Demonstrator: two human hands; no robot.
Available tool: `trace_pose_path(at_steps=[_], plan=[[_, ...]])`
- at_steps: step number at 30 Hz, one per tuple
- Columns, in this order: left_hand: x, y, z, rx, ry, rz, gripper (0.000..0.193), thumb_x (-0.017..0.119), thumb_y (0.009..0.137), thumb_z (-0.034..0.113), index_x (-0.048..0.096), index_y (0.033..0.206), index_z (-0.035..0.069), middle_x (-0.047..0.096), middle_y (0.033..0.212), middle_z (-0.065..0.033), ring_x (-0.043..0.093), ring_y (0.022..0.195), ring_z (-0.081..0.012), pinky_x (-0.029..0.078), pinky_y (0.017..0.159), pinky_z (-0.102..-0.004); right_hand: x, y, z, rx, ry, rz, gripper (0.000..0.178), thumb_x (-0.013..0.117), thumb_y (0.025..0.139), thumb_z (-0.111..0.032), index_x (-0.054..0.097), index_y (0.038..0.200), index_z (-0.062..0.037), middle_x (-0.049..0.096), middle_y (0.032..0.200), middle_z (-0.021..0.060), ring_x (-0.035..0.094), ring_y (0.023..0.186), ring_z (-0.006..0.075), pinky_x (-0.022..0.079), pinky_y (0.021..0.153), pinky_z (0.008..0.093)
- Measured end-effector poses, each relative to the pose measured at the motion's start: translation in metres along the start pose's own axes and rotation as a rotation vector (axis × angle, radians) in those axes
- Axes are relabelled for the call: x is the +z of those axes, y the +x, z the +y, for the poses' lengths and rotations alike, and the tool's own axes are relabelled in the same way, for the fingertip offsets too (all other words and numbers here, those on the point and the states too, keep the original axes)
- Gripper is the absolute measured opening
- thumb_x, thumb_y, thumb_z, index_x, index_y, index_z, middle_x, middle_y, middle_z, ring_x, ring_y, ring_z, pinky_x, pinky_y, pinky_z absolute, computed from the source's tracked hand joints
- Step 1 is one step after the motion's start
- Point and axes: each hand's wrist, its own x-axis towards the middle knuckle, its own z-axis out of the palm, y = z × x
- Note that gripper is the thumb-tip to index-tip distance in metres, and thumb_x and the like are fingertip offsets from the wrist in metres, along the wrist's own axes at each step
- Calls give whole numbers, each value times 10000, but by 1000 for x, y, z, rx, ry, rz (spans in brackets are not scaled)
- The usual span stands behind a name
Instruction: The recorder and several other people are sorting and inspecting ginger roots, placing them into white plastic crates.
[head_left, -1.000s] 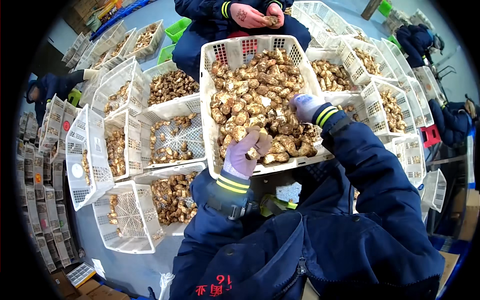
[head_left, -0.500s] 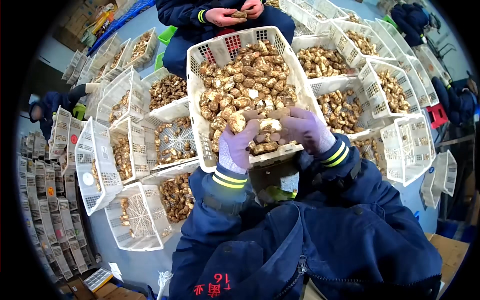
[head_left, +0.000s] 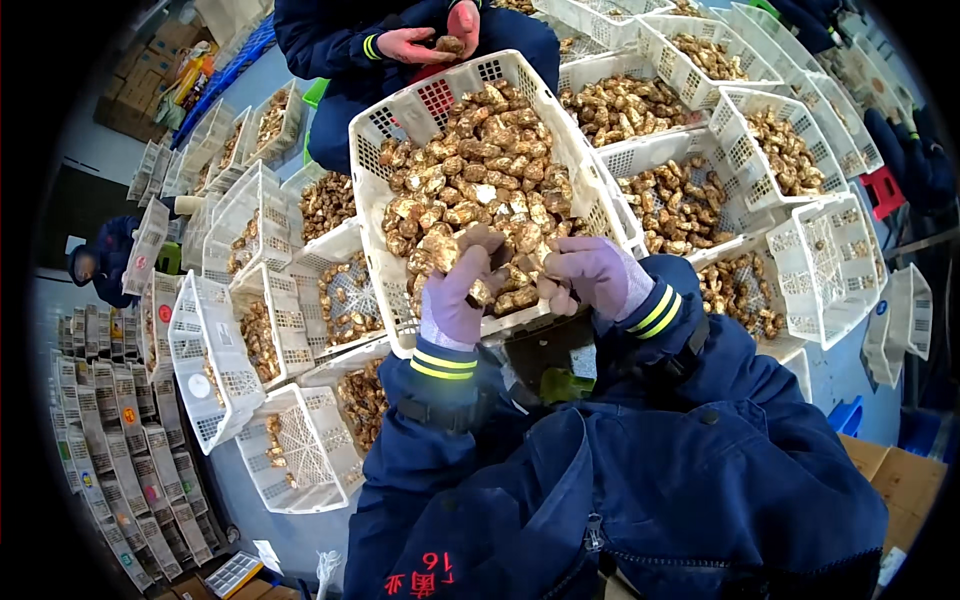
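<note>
A white plastic basket [head_left: 372,215] piled with stubby brown-and-cream mushrooms [head_left: 500,160] stands right in front of me. Both my hands wear light purple gloves and are over its near end. My left hand [head_left: 455,295] curls round a pale mushroom [head_left: 437,250], partly hidden behind the fingers. Across a small gap, my right hand [head_left: 598,275] has its fingers bent together at a mushroom [head_left: 532,240] by the fingertips. Gloves and pile hide part of both grips.
Across the basket a co-worker's hands [head_left: 430,42] hold a mushroom. More mushroom baskets stand on both sides, such as a left one [head_left: 300,440] and a right one [head_left: 830,270]. Stacked crates [head_left: 130,450] are at far left, a red stool [head_left: 882,190] at far right.
My hands have moved slightly apart, the left one outward and lower. The pale mushroom that was between them no longer shows there. The whole view has shifted a little.
</note>
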Motion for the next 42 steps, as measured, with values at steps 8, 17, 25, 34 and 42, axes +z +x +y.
trace_pose_path(at_steps=[8,17,25,34,42], plan=[[15,-15,-3,126,198,-288,488,575,838,68,445,1293,-51,638,1032,-76,603,873,-147,475,805,-280,19,-4,-2,422,899,-11,217,469,957,-137,598,960,37,608,755,62,582,612,110,462,571,215],[1,-34,11,63,63,-238,502,575,771,-68,487,1265,-42,645,896,-84,615,743,-133,496,686,-271,42,0,-27,598,886,9,264,525,927,-157,613,1088,33,565,721,40,517,602,130,402,528,230],[-28,-45,19,70,-21,-195,511,540,749,-121,482,1253,-58,637,991,-121,620,815,-164,501,705,-270,67,17,-41,674,950,-116,287,493,942,-133,575,1164,30,605,829,59,574,715,125,444,600,238],[-120,-70,41,321,-202,21,507,493,800,-73,414,1301,-59,619,970,-178,634,918,-277,540,767,-365,33,33,-48,489,149,-38,416,484,914,-196,488,1277,7,634,939,56,623,807,120,485,716,240],[-220,-114,55,501,852,418,389,629,809,20,549,1186,-33,655,928,-126,643,745,-168,528,684,-256,-9,23,-26,521,0,51,381,493,903,-199,540,1220,7,632,914,20,586,795,89,459,701,218]])
